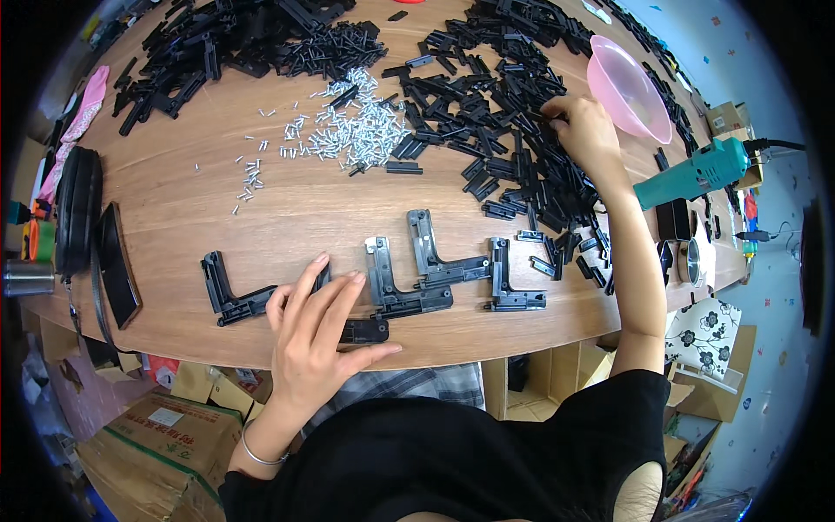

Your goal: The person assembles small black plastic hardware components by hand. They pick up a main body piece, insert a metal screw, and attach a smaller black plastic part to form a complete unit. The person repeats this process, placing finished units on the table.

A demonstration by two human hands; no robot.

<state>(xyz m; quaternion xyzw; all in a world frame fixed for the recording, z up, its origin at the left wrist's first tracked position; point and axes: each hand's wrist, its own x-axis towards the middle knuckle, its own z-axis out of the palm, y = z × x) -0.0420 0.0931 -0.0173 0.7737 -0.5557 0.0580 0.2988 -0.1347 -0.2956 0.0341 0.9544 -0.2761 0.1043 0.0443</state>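
Observation:
My left hand (317, 344) lies near the table's front edge with its fingers stretched out and apart. It rests over an L-shaped black plastic shell (364, 331), partly hidden under the fingers. Another such shell (228, 291) lies left of it; to its right are three more, the near one (409, 300), the far one (435, 261) and the rightmost (513, 287). At the far right my right hand (584, 129) reaches into a heap of small black plastic pieces (478, 109). Its fingertips are bent together there, and what they pinch is hidden.
Small silver screws (361, 126) are spread mid-table, beside a pile of black parts (252, 39). A pink plastic bowl (631, 91) and a teal electric screwdriver (696, 174) stand right. A phone (117, 265) and black case (78, 209) lie left. A cardboard box (161, 452) sits below.

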